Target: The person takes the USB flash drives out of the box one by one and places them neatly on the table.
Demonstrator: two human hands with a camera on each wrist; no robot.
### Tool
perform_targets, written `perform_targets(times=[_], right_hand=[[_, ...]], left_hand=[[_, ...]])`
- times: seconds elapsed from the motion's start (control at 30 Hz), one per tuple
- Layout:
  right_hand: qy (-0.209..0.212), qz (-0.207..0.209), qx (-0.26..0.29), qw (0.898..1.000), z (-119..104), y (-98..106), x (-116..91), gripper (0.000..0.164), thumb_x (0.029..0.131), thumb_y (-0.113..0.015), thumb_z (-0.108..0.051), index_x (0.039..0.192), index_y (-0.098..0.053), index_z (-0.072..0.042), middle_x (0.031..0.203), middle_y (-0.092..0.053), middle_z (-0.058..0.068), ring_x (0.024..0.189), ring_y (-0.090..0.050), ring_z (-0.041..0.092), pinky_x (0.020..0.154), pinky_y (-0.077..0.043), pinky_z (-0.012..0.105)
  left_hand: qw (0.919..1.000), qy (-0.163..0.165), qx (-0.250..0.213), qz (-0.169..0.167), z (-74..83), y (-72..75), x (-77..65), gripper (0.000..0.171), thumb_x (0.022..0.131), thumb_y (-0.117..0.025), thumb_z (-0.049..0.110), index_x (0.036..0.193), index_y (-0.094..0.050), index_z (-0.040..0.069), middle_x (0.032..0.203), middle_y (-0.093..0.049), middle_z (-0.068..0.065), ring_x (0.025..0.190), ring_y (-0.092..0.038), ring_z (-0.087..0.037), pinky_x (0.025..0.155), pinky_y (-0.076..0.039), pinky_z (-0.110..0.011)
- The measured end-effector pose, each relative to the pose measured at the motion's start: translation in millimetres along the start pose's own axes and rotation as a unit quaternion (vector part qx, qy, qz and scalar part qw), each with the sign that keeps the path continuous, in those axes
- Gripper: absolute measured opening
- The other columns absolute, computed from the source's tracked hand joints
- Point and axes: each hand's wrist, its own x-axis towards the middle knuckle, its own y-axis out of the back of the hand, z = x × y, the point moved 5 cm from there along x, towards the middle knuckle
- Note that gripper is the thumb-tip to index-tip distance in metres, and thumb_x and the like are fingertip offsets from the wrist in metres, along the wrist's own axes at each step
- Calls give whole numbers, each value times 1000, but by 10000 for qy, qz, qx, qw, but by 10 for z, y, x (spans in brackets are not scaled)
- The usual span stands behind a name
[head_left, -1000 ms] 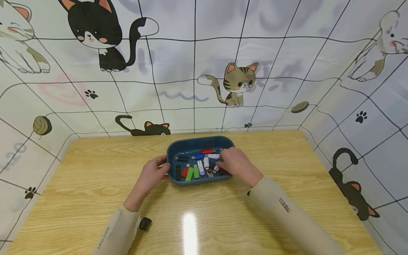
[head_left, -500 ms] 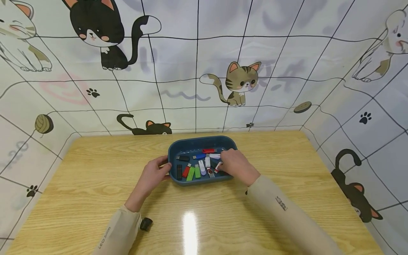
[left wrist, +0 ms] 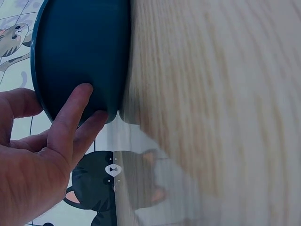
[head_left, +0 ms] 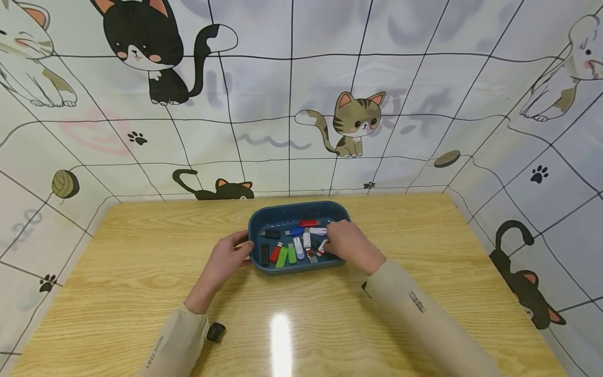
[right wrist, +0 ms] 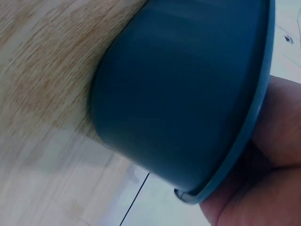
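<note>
A dark blue plastic tray (head_left: 282, 210) stands on the wooden table, with several USB sticks lying loose in it. My left hand (head_left: 231, 257) grips the tray's left end. In the left wrist view its thumb is at the rim, while the fingers (left wrist: 70, 117) press on the outer wall. My right hand (head_left: 350, 243) reaches over the right end, fingers down inside the tray, pinching a white and red USB stick (head_left: 322, 248). Its fingertips are mostly hidden; the right wrist view shows the tray's outer wall (right wrist: 183, 89) and part of the hand behind the rim.
Green USB sticks (head_left: 281, 257), a blue one (head_left: 295, 231), a red one (head_left: 308, 223) and a black one (head_left: 265, 254) lie around the tray. A cat-print cloth (head_left: 264, 78) hangs behind and beside the table (head_left: 155, 283). A black object (head_left: 215, 332) sits by the left cuff.
The white and red USB stick at my right fingertips has turned slightly and shifted, mostly in the first half second. My left hand keeps its hold on the tray.
</note>
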Motion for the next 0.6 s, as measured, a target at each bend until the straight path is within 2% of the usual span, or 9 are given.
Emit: perform_targets(times=[0.13,0.23,0.4,0.6], right_hand=[[-39,137,460,9988,39,54,-28,22,95,-76,-21,78,-72,-8,70,-61,0,61,-53,16,54,-41,26],[-3,315,753,9967,64,104,-73,15,95,-76,-21,94,-75,-6,84,-68,2,70,-58,17,61,-49,27],[127,728,1181,9902,126,161,-185,26,96,-74,-20,117,-72,-3,98,-73,6,81,-64,17,72,-59,32],[500,1252,1494,9795,196,224,-326,25,98,-73,-20,118,-75,-5,99,-75,3,87,-68,17,78,-61,37]], left_hand=[[10000,12,-9,6,-1,-1,1,47,106,-51,11,149,-48,-7,147,-54,-26,116,-68,-37,88,-62,-39],[10000,11,2,3,-2,0,-1,47,106,-51,12,149,-48,-7,147,-53,-27,116,-67,-37,88,-62,-39],[10000,16,-25,-9,-4,2,-2,47,106,-51,11,149,-48,-8,148,-52,-27,117,-67,-37,87,-62,-38],[9999,-23,-117,-54,-4,4,2,47,107,-50,10,149,-46,-9,149,-51,-29,118,-66,-39,87,-62,-38]])
